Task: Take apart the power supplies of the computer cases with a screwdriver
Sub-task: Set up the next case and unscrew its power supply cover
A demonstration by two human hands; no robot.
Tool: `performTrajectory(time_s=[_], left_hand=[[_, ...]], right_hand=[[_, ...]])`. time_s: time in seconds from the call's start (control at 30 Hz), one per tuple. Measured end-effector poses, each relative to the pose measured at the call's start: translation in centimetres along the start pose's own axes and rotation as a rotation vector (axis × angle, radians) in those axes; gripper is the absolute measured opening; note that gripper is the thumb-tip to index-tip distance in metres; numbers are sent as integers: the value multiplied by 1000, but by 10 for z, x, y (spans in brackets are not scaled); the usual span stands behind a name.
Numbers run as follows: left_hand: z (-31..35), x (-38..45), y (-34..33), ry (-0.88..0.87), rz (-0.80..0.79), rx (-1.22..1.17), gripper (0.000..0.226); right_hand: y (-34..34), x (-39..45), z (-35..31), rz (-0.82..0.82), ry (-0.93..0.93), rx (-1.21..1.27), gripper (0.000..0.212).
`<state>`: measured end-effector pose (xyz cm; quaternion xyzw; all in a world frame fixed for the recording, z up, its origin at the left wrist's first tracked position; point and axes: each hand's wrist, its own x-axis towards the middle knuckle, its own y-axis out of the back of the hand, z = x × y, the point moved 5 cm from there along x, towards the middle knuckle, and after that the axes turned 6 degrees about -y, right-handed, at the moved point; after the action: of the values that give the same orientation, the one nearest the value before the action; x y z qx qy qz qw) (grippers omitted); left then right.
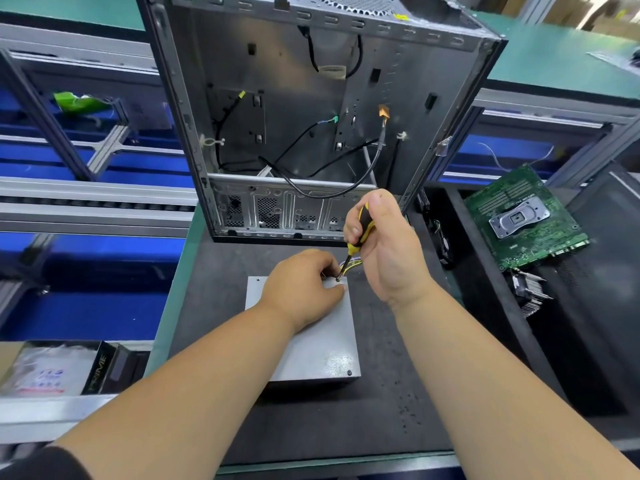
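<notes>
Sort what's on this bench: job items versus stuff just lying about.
In use: power supply, screwdriver, right hand gripping it, left hand on the supply's top, open computer case.
Lying about: motherboard, heatsink, green bag, boxed packet.

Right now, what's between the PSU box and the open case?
Head view: bare dark mat between power supply and computer case, plus the supply's wire bundle.

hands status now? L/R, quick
Left hand: rests on the power supply, fingertips at the screwdriver tip; any pinch cannot be told.
Right hand: grips the screwdriver.
</notes>
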<state>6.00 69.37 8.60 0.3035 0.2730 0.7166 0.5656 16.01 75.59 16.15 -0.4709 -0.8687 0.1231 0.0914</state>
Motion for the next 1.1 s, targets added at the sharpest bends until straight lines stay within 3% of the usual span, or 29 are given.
performTrajectory(time_s=[0.43,0.67,0.9,1.03,1.1], left_hand=[[-2,-2,-3,-12,16,4,15],[-2,3,1,-24,18,1,16],[-1,0,-2,-4,9,-20,15],[-2,0,0,-8,19,-17,14],[-3,-1,-1,-11,19,-12,13]], right_hand=[[-3,15,5,-59,-125,26,26],[11,8,-2,28,-113,-52,30],[-8,-1,6,8,-100,66,55],[-9,5,4,15,-114,58,24],[-9,5,5,0,-110,21,19]])
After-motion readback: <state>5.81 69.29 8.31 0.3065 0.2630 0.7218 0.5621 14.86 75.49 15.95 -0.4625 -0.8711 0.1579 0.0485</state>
